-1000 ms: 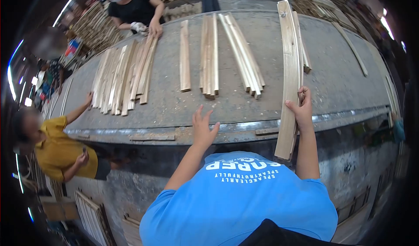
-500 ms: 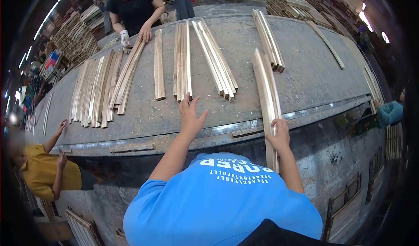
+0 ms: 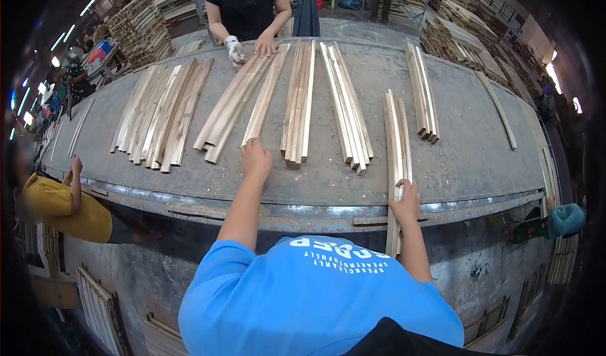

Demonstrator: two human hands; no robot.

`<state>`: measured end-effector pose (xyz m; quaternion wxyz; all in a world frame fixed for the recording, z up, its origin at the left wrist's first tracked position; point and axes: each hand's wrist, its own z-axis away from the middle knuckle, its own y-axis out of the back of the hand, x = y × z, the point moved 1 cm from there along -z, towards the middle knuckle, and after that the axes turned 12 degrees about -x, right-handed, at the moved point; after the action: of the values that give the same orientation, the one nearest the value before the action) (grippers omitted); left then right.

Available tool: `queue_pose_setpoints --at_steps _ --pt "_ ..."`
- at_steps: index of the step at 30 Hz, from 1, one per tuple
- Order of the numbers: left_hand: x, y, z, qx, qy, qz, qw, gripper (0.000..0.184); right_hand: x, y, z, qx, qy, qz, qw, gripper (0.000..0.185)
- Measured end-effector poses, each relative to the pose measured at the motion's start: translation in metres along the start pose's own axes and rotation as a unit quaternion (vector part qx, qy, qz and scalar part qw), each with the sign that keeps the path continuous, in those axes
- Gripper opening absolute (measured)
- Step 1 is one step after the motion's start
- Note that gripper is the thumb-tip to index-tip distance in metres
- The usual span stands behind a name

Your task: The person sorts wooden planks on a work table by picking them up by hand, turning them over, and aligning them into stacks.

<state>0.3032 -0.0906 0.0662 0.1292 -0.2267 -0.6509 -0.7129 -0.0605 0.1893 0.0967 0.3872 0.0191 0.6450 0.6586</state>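
My left hand [image 3: 255, 160] is closed at the near end of a single wooden strip [image 3: 268, 94], which lies slantwise on the table. My right hand [image 3: 406, 202] grips a few wooden strips [image 3: 395, 144] side by side; their near ends jut over the table's front edge. Between my hands lie two bundles of strips, a brownish bundle [image 3: 298, 103] and a paler bundle [image 3: 347, 109]. Left of my left hand, some overlapping strips [image 3: 230, 106] rest under the hands of a person across the table.
The person opposite [image 3: 243, 8] wears one white glove [image 3: 234, 49]. A wide row of strips [image 3: 161, 113] lies left on the table [image 3: 252, 188]. Another bundle [image 3: 423, 94] and a lone strip [image 3: 497, 109] lie right. A person in yellow [image 3: 69, 207] stands at the left.
My left hand has moved from near the brownish bundle to the single strip, which now lies more slanted. The strips in my right hand look lower and flatter. The view has shifted.
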Motion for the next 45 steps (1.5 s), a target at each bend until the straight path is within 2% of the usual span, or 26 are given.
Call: queue_pose_setpoints --at_steps 1,4,9,12,15,17,18,20,21,24,25,29,30,32,33,35,36,38,39,43,45 --pt "0.004 0.004 -0.007 0.003 -0.006 -0.023 1.000 0.047 0.007 -0.009 -0.008 0.050 0.029 0.030 0.998 0.057" --pt "0.012 0.010 -0.018 0.018 -0.021 -0.047 0.999 0.051 -0.008 0.001 -0.012 0.003 -0.004 0.007 1.000 0.058" --pt "-0.001 -0.003 -0.035 0.025 -0.065 -0.059 0.996 0.056 -0.008 -0.002 -0.011 0.026 0.013 0.011 1.000 0.059" --pt "-0.003 -0.007 -0.040 -0.044 -0.079 -0.096 0.991 0.062 -0.009 -0.004 -0.012 0.033 0.020 0.008 0.999 0.059" --pt "-0.014 -0.006 -0.046 -0.020 -0.048 -0.133 0.990 0.071 -0.013 -0.004 -0.010 0.036 0.014 0.011 0.999 0.059" --pt "-0.028 0.006 -0.057 0.005 0.026 -0.147 0.989 0.086 -0.013 -0.003 -0.010 0.045 0.012 0.010 0.999 0.059" --pt "-0.035 0.011 -0.063 0.006 0.022 -0.146 0.989 0.086 -0.012 -0.004 -0.011 0.046 0.020 0.012 0.999 0.059" --pt "-0.052 0.018 -0.072 -0.063 0.075 -0.149 0.984 0.104 -0.011 -0.005 -0.013 0.048 0.027 0.013 0.998 0.059" --pt "-0.054 0.027 -0.077 -0.063 0.074 -0.150 0.984 0.104 -0.012 -0.004 -0.014 0.047 0.029 0.014 0.998 0.059" --pt "-0.061 0.056 -0.088 -0.110 0.029 -0.120 0.986 0.084 -0.011 -0.005 -0.013 0.043 0.027 0.010 0.999 0.060" --pt "-0.073 0.053 -0.095 -0.059 -0.007 -0.132 0.989 0.062 -0.011 -0.005 -0.014 0.046 0.026 0.007 0.999 0.060" --pt "-0.096 0.069 -0.116 -0.141 -0.002 -0.157 0.977 0.047 -0.015 -0.003 -0.015 0.041 0.016 0.002 0.999 0.059" --pt "-0.103 0.067 -0.118 -0.143 -0.004 -0.160 0.977 0.047 -0.015 -0.003 -0.015 0.042 0.020 0.004 0.999 0.059" --pt "-0.111 0.062 -0.118 -0.054 -0.070 -0.089 0.992 0.043 -0.016 -0.003 -0.014 0.043 0.023 0.007 0.999 0.059" --pt "-0.112 0.058 -0.118 -0.055 -0.070 -0.089 0.992 0.043 -0.016 -0.004 -0.013 0.049 0.023 0.014 0.998 0.059" --pt "-0.112 0.051 -0.118 -0.011 -0.008 0.051 0.999 0.042 -0.018 -0.002 -0.015 0.055 0.024 0.021 0.998 0.060" --pt "-0.105 0.047 -0.111 -0.014 -0.007 0.050 0.999 0.042 -0.018 -0.001 -0.015 0.046 0.020 0.017 0.999 0.060" --pt "-0.090 0.036 -0.095 -0.006 -0.050 -0.095 0.994 0.042 -0.016 -0.004 -0.014 0.033 0.012 0.009 0.999 0.060" --pt "-0.090 0.033 -0.094 0.012 -0.046 -0.060 0.997 0.043 -0.015 -0.005 -0.014 0.047 0.017 0.017 0.999 0.060" --pt "-0.084 0.037 -0.104 0.007 -0.071 -0.062 0.996 0.037 -0.018 -0.004 -0.013 0.058 0.021 0.015 0.998 0.060" --pt "-0.094 0.041 -0.115 0.076 -0.047 -0.008 0.996 0.031 -0.019 -0.002 -0.014 0.056 0.016 0.019 0.998 0.060"
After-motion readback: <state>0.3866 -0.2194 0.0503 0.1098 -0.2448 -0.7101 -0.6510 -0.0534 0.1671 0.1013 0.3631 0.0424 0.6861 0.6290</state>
